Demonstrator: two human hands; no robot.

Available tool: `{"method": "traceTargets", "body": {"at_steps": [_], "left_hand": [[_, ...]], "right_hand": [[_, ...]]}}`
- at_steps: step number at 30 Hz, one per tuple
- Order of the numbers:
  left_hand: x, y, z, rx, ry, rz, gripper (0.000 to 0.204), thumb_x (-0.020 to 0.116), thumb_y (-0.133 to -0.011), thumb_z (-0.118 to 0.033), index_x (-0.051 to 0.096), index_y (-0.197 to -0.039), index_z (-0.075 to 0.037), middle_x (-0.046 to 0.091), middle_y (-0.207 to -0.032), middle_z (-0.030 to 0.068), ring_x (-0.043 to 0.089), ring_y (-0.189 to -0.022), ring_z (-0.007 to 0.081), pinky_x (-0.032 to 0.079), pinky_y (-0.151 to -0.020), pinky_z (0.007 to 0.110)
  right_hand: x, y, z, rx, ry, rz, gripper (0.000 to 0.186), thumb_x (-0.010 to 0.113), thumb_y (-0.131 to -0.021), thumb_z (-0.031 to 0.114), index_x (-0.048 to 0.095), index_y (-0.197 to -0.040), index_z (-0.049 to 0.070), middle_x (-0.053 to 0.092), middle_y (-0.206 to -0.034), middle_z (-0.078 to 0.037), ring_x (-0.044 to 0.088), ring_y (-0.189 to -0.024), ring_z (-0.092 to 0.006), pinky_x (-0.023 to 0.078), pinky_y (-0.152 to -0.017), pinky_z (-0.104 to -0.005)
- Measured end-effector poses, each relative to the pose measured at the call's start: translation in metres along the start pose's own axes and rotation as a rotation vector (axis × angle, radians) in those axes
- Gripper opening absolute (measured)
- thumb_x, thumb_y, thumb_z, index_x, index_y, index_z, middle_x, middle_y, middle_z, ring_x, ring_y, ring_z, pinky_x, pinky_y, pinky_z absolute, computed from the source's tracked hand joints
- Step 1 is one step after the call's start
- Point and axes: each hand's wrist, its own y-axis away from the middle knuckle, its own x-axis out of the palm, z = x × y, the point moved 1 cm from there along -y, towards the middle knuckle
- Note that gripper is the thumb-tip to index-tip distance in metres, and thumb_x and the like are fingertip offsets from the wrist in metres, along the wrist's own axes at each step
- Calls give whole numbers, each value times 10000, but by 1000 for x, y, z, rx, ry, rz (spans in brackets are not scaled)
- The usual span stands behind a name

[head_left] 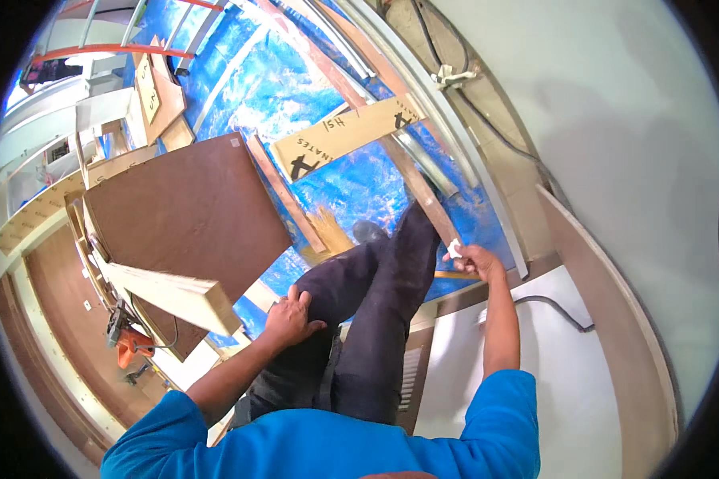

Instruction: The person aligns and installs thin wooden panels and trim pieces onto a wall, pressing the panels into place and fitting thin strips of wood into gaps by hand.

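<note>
My left hand [289, 321] rests on my left thigh, fingers laid over the dark trousers and nothing in its grasp. On the right, my right hand [476, 260] pinches a small crumpled white scrap [454, 248], perhaps paper or cloth. That scrap is at the near end of a long narrow wooden strip [420, 190], beside my right leg. Whether the fingers also touch the strip is hidden. Across the strip's farther part lies a yellowish board [339, 137] with black markings.
A brown panel [188, 199] stands to the left, with a pale timber beam [168, 289] and an orange power tool [133, 346] nearer me. Blue sheeting [343, 191] covers the floor. Metal rails [447, 104] and a black cable [499, 120] run along the right; a ladder [116, 49] is far left.
</note>
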Motion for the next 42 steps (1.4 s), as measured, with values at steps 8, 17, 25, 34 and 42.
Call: {"method": "traceTargets", "body": {"at_steps": [8,17,25,34,42], "left_hand": [[14,32,15,93,47,32,744,718,-870,-561,466,-1304,-13,483,-1354,316,606,-1139,497,522,-955,537],[9,122,35,382,132,135,687,664,-917,-514,541,-1406,-48,530,-1372,251,560,-1234,451,490,-1013,535],[-34,198,64,598,578,-24,606,690,-933,-454,596,-1339,-13,610,-1340,241,576,-1271,381,443,-1084,455],[-54,250,118,516,769,-110,515,703,-951,-418,637,-1279,-26,675,-1235,163,642,-1146,310,493,-999,417],[-189,270,19,860,1565,-179,505,591,-1032,-416,566,-1347,-21,657,-1189,106,639,-1105,206,546,-871,360]], "right_hand": [[81,67,20,20,-75,93,556,575,-1007,546,697,-1089,9,656,-689,-35,410,-425,-39,314,-398,-205],[279,187,42,50,-224,178,696,502,-961,705,641,-1074,32,664,-670,-116,522,-423,-136,380,-381,-262],[363,330,129,-184,-260,42,487,534,-1046,458,603,-1215,7,648,-828,-69,603,-581,-125,463,-471,-226],[431,463,308,-330,745,-587,276,693,-935,283,678,-1041,29,732,-896,-88,644,-665,-118,418,-490,-247],[535,481,319,-733,1805,-1131,352,650,-827,78,630,-1170,1,613,-1047,-236,650,-905,-445,536,-826,-505]]}}
